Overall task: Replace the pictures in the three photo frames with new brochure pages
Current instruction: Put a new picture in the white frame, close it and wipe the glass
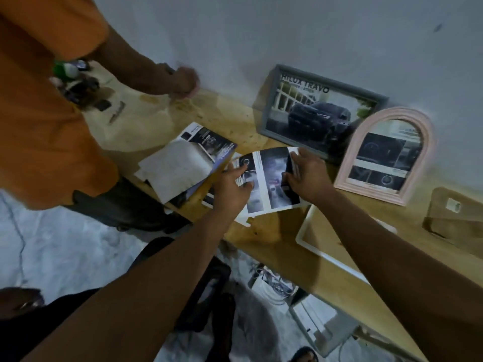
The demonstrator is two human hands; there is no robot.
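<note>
A brochure page [271, 176] with dark car pictures is held a little above the wooden table [274, 244]. My left hand [235, 186] grips its left edge and my right hand [305, 176] grips its right edge. Behind it, a grey rectangular frame [321, 111] with a truck picture leans on the wall. Beside that leans a pink arched frame [386, 158] with a dashboard page. A white frame [332, 254] lies flat under my right forearm. A stack of brochures and papers [183, 163] lies to the left.
Another person in an orange shirt [47, 113] stands at the left, one hand [183, 82] over the table. Small bottles and dark items [75, 79] sit near them. A brown cardboard backing [457, 215] lies at the right. The table edge runs diagonally with the floor below.
</note>
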